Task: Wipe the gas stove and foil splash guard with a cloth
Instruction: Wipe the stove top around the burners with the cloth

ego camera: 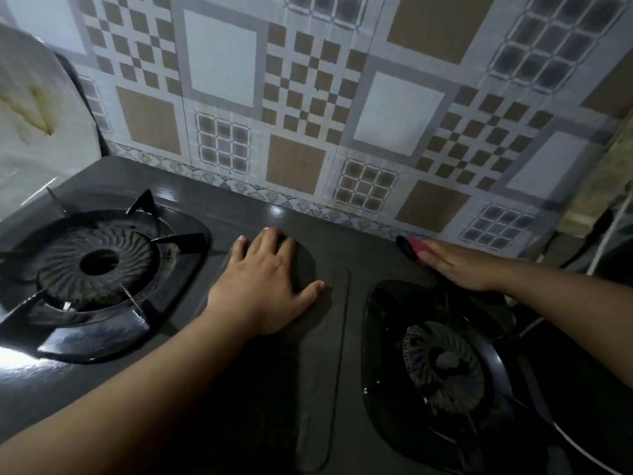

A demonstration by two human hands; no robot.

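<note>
Gas stove [239, 389] fills lower frame; foil splash guard [34, 108] upper left. Left hand [263, 286] spread flat mid-stove, likely bracing. Right hand [459, 265] flat at back edge, fingers pressing a red-and-black object [411, 247], possibly the cloth.

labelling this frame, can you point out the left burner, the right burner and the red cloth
left burner [97, 262]: head view, ring's centre hole
right burner [445, 365]: head view, finned cap
red cloth [412, 246]: head view, part showing beyond the right hand's fingertips

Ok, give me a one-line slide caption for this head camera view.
Left hand flat on the black two-burner gas stove, right hand pressing a red cloth at its back edge.
</note>
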